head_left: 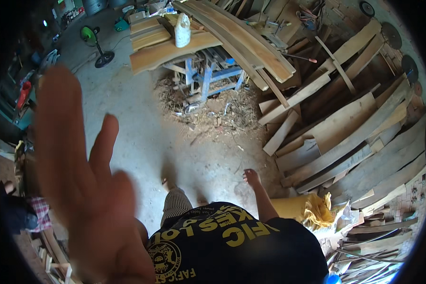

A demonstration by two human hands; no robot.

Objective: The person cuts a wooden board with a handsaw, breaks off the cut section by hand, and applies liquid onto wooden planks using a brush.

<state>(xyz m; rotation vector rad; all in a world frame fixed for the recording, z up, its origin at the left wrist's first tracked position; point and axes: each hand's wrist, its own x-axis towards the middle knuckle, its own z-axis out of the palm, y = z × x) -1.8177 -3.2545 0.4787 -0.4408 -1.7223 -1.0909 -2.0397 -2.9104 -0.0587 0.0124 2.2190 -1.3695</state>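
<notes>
My left hand (94, 203) is raised close in front of me on the left, large and slightly blurred. Its fingers point up and outward with nothing in them, and it touches none of the things around it. My right hand (252, 177) hangs low at my right side above the concrete floor (213, 163), fingers loosely bent and holding nothing. The closest thing to it is the pile of boards (345, 128) on the right. Part of the view at the lower left is hidden behind my left hand.
Ahead, a blue stand (206, 80) bears long wooden planks (175, 46) and a white bottle-like container (182, 34). Wood shavings (208, 113) lie beneath it. A green fan (97, 45) stands at the far left. A yellow sack (312, 210) lies at the right. At left, a person's checked cloth (41, 213) shows.
</notes>
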